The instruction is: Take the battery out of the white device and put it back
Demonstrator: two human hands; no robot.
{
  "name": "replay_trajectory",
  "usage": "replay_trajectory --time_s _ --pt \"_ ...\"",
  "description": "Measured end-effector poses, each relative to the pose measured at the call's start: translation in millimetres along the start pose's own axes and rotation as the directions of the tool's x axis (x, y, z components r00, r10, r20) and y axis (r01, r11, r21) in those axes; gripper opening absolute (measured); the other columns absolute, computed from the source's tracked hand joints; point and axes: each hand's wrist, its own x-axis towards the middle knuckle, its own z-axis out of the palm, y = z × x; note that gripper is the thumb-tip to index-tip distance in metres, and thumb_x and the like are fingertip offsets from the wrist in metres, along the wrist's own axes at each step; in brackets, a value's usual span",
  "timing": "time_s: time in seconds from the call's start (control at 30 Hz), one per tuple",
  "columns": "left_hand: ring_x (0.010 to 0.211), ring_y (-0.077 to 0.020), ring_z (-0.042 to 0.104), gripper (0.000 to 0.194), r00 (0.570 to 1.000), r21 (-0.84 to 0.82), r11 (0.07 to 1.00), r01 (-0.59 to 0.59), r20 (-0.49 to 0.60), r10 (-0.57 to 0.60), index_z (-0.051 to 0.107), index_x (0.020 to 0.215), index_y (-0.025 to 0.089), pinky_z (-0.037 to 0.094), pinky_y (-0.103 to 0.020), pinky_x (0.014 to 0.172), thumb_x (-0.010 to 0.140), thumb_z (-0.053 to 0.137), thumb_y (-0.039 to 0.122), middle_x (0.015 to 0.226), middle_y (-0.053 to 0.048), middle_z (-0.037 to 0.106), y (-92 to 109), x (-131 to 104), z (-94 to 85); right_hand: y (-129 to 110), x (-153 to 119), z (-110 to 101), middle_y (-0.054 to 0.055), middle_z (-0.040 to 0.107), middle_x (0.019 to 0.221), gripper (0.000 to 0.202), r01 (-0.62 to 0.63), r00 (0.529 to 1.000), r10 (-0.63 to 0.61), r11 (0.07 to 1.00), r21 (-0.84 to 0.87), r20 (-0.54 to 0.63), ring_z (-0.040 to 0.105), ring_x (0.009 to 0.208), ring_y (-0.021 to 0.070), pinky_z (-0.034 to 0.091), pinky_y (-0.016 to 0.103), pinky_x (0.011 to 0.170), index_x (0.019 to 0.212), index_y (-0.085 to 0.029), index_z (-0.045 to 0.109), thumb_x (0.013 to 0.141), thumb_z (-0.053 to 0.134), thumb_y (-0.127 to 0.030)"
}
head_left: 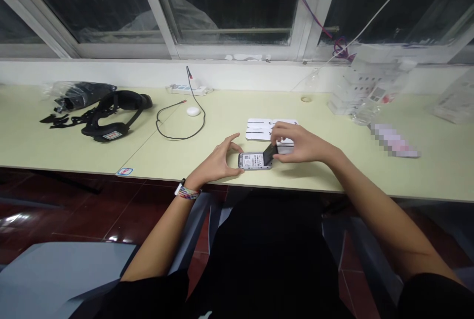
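Observation:
A flat, phone-sized device with a grey rim lies near the table's front edge. A white label with print and a square code covers much of its upper face. My left hand curves around its left end, thumb at the near corner and fingers at the far one. Between the thumb and fingers of my right hand is a thin black cover, tilted up over the device's right end. Whether the cover is joined to the device I cannot tell. White rectangular pads with black lines lie just behind, partly hidden by my right hand.
A black headset with straps lies on the left, before a plastic-wrapped bundle. A black cable loops around a white round case. White boxes, a clear bottle and a tape ring stand at the right rear.

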Motion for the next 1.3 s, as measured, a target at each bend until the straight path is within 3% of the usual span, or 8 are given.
replay_trajectory --time_s 0.13,0.27,0.57,0.87,1.3 --pt "0.144 -0.0342 0.060 0.109 1.000 0.005 1.000 0.014 0.012 -0.014 0.026 0.172 0.032 0.037 -0.057 0.130 0.081 0.086 0.029 0.142 -0.008 0.069 -1.5 0.3 -0.5 22.3 -35.3 -1.5 0.005 0.068 0.103 0.019 -0.019 0.998 0.024 0.996 0.088 -0.052 0.064 0.094 0.0252 0.051 0.039 0.084 0.097 -0.025 0.067 0.086 0.083 -0.029" --pt "0.146 -0.0353 0.059 0.106 1.000 0.010 1.000 0.021 0.019 -0.021 0.028 0.171 0.032 0.035 -0.059 0.131 0.082 0.085 0.030 0.143 -0.008 0.069 -0.5 0.0 -1.5 32.7 -51.6 6.1 0.004 0.071 0.101 0.021 -0.058 0.991 0.071 0.992 0.116 -0.113 0.066 0.095 0.0259 0.053 0.041 0.084 0.097 -0.027 0.067 0.084 0.084 -0.029" --pt "0.143 -0.0352 0.060 0.105 1.000 0.020 1.000 0.009 0.015 -0.009 0.030 0.171 0.033 0.038 -0.059 0.130 0.083 0.086 0.030 0.142 -0.008 0.069 -0.3 0.3 -2.0 30.5 -54.1 6.8 0.005 0.073 0.104 0.024 -0.135 0.983 0.145 0.986 0.094 -0.111 0.067 0.093 0.0260 0.056 0.042 0.083 0.101 -0.028 0.068 0.083 0.083 -0.032" --pt "0.144 -0.0355 0.060 0.105 1.000 0.020 1.000 0.010 0.015 -0.010 0.030 0.171 0.033 0.042 -0.057 0.127 0.083 0.086 0.031 0.143 -0.009 0.069 1.9 0.0 -2.2 27.8 -53.6 8.4 0.005 0.075 0.108 0.025 -0.152 0.981 0.164 0.981 0.118 -0.101 0.069 0.096 0.0264 0.057 0.043 0.086 0.104 -0.027 0.069 0.083 0.083 -0.032" --pt "0.145 -0.0354 0.059 0.105 1.000 0.026 1.000 0.006 0.021 -0.007 0.029 0.171 0.033 0.039 -0.058 0.129 0.084 0.086 0.033 0.143 -0.008 0.069 0.8 0.1 -2.5 29.1 -55.1 9.9 0.005 0.074 0.109 0.025 -0.151 0.982 0.163 0.981 0.119 -0.097 0.070 0.097 0.0264 0.059 0.044 0.086 0.106 -0.028 0.070 0.085 0.083 -0.034"
